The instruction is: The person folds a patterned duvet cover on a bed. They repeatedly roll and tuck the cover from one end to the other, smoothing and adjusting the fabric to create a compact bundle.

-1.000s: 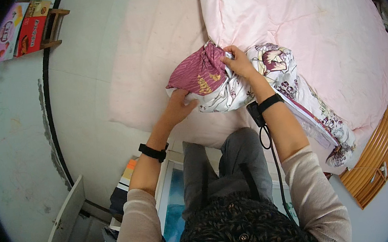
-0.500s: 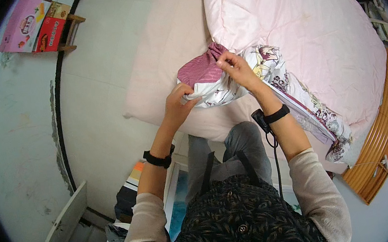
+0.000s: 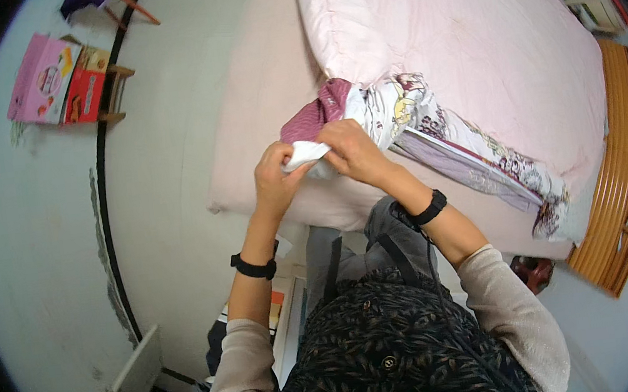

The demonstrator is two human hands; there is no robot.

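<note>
My left hand (image 3: 273,179) and my right hand (image 3: 355,152) are close together over the bed's near edge. Between them both pinch a bunched white edge of a printed cloth (image 3: 389,110), which is white with dark and yellow figures. Its plum-coloured side (image 3: 304,123) lies folded just beyond my fingers. From there the cloth runs to the right in a long gathered strip along the edge of a pale pink quilt (image 3: 426,21). My fingertips are partly hidden by the folds.
A pink sheet (image 3: 265,108) covers the bed, with a slatted wooden headboard (image 3: 614,177) at the right. Far left, a pink carton (image 3: 41,80) and a red box (image 3: 84,97) rest by a small wooden stool (image 3: 116,91). A white board (image 3: 122,384) stands lower left.
My right hand has come down and left, close to my left hand, and now grips the white edge. That edge has been gathered up between both hands. The view has shifted slightly.
</note>
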